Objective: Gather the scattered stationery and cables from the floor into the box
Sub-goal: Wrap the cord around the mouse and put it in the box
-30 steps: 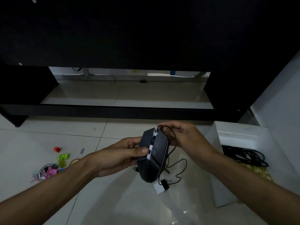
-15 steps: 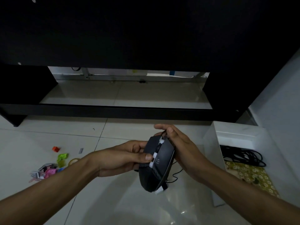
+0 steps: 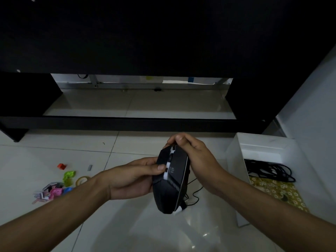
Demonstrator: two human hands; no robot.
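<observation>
Far left on the tiled floor (image 3: pixel 54 151) I see a scatter of small stationery (image 3: pixel 54 190), a red piece (image 3: pixel 62 166), and a tape roll (image 3: pixel 81 180). Left hand (image 3: pixel 134 179) grips the black mouse (image 3: pixel 170 180) at centre, thumb on its side. Right hand (image 3: pixel 192 157) curls over the mouse's top, pinching near its cable (image 3: pixel 195 195), which trails below. White box (image 3: pixel 234 160) stands right, black cables (image 3: pixel 269 170) coiled inside. Dark furniture (image 3: pixel 163 42) blocks the view beyond.

Black desk (image 3: pixel 163 33) overhead; white tile floor (image 3: pixel 54 139); grey wall (image 3: pixel 312 99) at right.
</observation>
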